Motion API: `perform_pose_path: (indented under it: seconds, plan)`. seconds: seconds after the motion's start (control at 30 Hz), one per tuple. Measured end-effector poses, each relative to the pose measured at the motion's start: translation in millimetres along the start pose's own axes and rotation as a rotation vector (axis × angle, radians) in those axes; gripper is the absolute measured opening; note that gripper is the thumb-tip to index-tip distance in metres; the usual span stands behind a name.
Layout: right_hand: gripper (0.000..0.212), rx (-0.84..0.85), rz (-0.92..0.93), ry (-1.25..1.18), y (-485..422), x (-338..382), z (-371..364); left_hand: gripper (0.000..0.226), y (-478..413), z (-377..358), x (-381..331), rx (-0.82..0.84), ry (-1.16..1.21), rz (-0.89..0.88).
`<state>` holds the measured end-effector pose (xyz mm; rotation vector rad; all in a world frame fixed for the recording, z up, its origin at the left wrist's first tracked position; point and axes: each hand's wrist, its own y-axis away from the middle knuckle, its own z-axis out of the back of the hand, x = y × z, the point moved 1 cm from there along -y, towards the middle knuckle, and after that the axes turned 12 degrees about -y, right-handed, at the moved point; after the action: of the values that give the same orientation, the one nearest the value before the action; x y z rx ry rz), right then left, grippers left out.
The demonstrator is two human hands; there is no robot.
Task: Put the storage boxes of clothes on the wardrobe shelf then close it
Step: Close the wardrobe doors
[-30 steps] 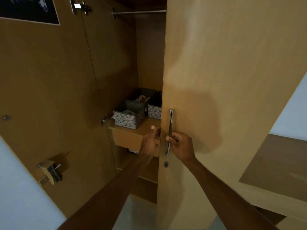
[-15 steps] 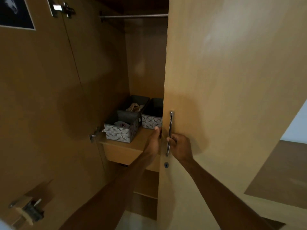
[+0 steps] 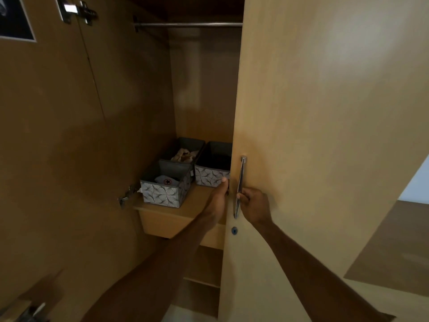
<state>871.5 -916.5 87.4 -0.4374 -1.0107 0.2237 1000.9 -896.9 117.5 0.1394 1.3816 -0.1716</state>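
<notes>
Three grey patterned storage boxes stand on the wardrobe shelf (image 3: 197, 203): a front box (image 3: 163, 190) with a folded garment, a rear box (image 3: 183, 151) with beige cloth, and a right box (image 3: 212, 167) partly hidden by the door. The right wardrobe door (image 3: 313, 135) stands partly shut across the opening. My right hand (image 3: 254, 205) grips its metal bar handle (image 3: 239, 187). My left hand (image 3: 218, 198) holds the door's free edge, its fingers curled behind the panel.
The left wardrobe door (image 3: 58, 135) hangs wide open, with hinges and a lock piece on its inner face. A hanging rail (image 3: 188, 24) crosses the top of the interior. Lower shelves (image 3: 204, 270) sit under the boxes. A keyhole (image 3: 234, 230) lies below the handle.
The view has tilted upward and come closer to the wardrobe. Both hands keep their hold on the right door, whose edge stays in about the same place in view.
</notes>
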Motion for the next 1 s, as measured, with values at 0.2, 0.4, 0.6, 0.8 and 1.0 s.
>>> perform_pose_path:
  seconds: [0.2,0.4,0.6,0.8,1.0]
  plan:
    - [0.023,-0.003,0.001,0.002,-5,-6,-2,0.049,-2,2,1,0.021,0.021,-0.004]
    - [0.015,-0.006,-0.045,-0.049,0,-8,-5,0.05,3,3,8,0.001,0.023,-0.04]
    - [0.014,0.002,-0.166,-0.24,67,-12,-3,0.027,43,22,63,-0.364,0.127,0.034]
    - [0.021,0.199,-0.315,-0.387,130,-16,-30,0.01,121,45,127,-0.567,0.211,0.134]
    - [0.028,0.481,-0.377,-0.515,155,11,-102,0.015,210,87,148,-0.798,0.034,0.223]
